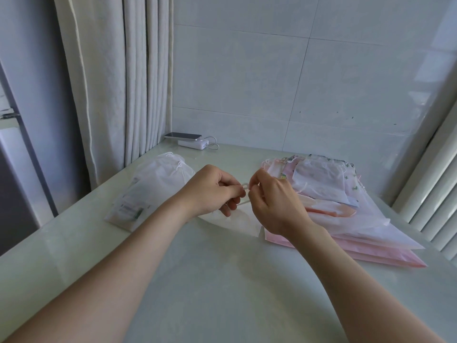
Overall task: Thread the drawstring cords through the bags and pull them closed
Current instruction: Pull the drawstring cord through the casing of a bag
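Here, a thin white cord point(244, 186) is pinched between the curled fingertips of the left hand point(212, 191) and the right hand point(273, 203). Just beneath this grip a pale bag point(237, 222) is laid on the table point(210, 280). A stack of pink bags point(346, 219) is seen right of the grip, and white bags point(158, 179) left of it.

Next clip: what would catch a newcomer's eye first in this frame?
Both hands meet at centre, the left hand and right hand pinching a white cord between them. A heap of white bags lies to the left, a stack of pink and white bags to the right.
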Demonstrator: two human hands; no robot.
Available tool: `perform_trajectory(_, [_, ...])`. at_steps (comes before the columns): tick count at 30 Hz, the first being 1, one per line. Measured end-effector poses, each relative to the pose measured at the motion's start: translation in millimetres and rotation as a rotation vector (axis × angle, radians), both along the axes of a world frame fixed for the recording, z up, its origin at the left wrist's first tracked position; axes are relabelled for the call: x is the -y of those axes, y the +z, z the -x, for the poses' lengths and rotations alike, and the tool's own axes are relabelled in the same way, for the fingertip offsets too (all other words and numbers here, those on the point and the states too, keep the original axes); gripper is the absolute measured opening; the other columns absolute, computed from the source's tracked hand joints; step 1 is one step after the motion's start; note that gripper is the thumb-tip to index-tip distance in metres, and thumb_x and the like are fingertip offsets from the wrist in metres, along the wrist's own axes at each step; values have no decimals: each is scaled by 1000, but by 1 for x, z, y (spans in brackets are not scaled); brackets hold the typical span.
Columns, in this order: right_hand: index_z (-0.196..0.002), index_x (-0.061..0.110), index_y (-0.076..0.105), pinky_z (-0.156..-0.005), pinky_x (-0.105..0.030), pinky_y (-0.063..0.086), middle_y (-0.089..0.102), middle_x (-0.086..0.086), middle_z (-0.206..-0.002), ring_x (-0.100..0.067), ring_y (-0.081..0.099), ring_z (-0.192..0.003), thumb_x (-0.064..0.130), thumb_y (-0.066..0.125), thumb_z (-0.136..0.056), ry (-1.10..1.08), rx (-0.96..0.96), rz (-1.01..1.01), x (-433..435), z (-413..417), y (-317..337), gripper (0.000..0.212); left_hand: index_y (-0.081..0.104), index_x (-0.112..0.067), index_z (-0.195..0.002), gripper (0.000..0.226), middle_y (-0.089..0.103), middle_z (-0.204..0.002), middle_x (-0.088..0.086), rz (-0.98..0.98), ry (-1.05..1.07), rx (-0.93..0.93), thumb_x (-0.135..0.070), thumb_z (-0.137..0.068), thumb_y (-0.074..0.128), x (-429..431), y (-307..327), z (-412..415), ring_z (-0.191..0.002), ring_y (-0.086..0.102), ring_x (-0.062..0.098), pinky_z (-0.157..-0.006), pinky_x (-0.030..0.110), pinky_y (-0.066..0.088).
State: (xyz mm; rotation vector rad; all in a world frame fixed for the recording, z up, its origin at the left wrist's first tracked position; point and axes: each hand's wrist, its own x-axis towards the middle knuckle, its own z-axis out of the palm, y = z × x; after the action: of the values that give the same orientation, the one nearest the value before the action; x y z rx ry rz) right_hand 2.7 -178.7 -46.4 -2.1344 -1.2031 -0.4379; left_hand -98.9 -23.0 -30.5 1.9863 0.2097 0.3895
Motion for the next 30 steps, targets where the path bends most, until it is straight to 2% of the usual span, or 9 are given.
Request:
perform_trajectory(2, [-98,19,53,-53,-38,34,51,1,-52,-22,49,-56,20,41,-86,18,-101,-22,2,-4,1,16,79,-3,-87,23,73,-71,9,-48,38,-20,-20,-99,72,-1,-3,-1,-63,71,23,-59,29,59])
perform_trajectory(5, [-91,16,61,-53,-29,31,49,3,-53,-16,39,-52,2,50,-89,84,-453,-187,3,-6,9,18,80,-10,-84,22,76,-73,9,-148,45,-84,-24,-99,72,-4,-6,-1,-64,75,26,-61,27,58])
perform_trajectory(8, [-89,11,64,-53,-30,31,49,1,-55,-17,38,-53,-5,55,-92,181,-714,-306,5,-4,14,18,79,-15,-85,19,76,-73,5,-272,9,-115,-25,-99,71,-3,-7,0,-63,75,22,-67,31,62])
perform_trajectory(12, [-100,18,64,-52,-34,24,39,-10,-60,-23,29,-56,8,54,-101,149,-596,-340,2,0,14,15,77,-16,-84,24,74,-70,-1,-474,-43,-110,-32,-100,69,5,-7,0,-60,72,13,-69,28,59])
perform_trajectory(16, [-113,19,62,-51,-32,36,48,-7,-56,-19,39,-49,13,57,-102,195,-665,-410,2,5,15,13,74,-18,-78,30,72,-71,-2,-528,-103,-132,-38,-100,69,6,-9,-2,-63,71,12,-64,22,55])
perform_trajectory(20, [-111,14,64,-55,-29,44,61,-7,-58,-18,51,-52,11,60,-103,178,-692,-590,2,7,20,10,78,-18,-85,27,71,-73,0,-585,-133,-129,-39,-99,70,5,-11,-3,-67,67,7,-66,23,50])
perform_trajectory(24, [-123,23,62,-74,-25,54,80,5,-93,-10,68,-75,14,57,-105,117,-473,-561,3,-3,16,21,79,-24,-86,23,75,-80,-1,-448,-79,-63,-39,-100,69,2,-12,-5,-72,73,4,-68,21,54])
perform_trajectory(27, [-139,28,54,-98,-30,50,69,10,-128,-4,63,-118,13,58,-103,103,-259,-383,3,-11,8,40,81,-20,-91,21,76,-81,-1,-321,-51,-50,-30,-102,66,-2,-16,-8,-72,73,8,-68,25,56])
perform_trajectory(30, [-125,27,65,-96,-26,46,67,10,-121,-4,60,-111,14,68,-95,50,-55,-256,3,-14,2,33,80,-11,-92,24,75,-82,8,-198,-31,-24,-27,-104,65,-4,-19,-9,-68,67,11,-66,26,55])
